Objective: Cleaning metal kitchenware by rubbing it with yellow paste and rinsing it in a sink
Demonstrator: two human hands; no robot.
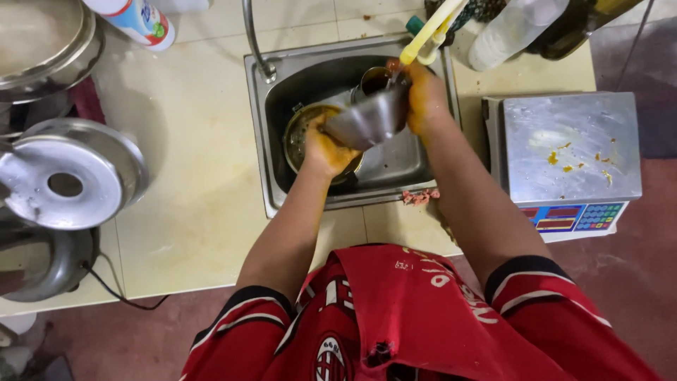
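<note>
At the top left of the pale tiled counter lay a white plastic bottle with a blue, red and green label. To my right, the steel-topped weighing scale had a front panel with red and blue display strips beside a multicoloured keypad. A clear plastic bottle lay behind it.

Left hand and right hand hold a steel bowl over the sink.

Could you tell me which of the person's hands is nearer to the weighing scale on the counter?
The right hand. It grips the steel cup at the sink's side nearest the weighing scale; the left hand holds the cup's far side, mid-sink.
</note>
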